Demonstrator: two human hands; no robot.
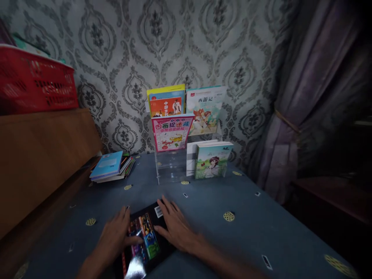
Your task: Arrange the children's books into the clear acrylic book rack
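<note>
black and glossy, the book (150,241) lies at a slant on the tabletop (203,213), low in the view and close to the person, with both hands on it. the left hand (114,231) rests at its left side, fingers stretched towards the upper left corner and the thumb spread out across the coloured pictures on the cover. the right hand (178,229) lies over the upper right part, its fingers extended and slightly apart, the thumb reaching in beside the pictures. neither of the hands is clenched. a white barcode label (158,211) shows just beside the right fingers, and a bright glare sits on the lower part of the cover.

well beyond the hands, a clear plastic rack (171,173) stands near the wall. on its upper tier are an orange-fronted book (165,107) and a pale book (205,112); a pink book (173,136) stands in front of the orange one, and a green book (214,162) stands lower on the right. to the left of the rack is a stack of books (108,166), a blue one on top. a red basket (37,81) sits on a wooden surface (43,155) at the far left. patterned wallpaper (155,58) covers the wall, and a tied curtain (310,85) hangs at the right.
</note>
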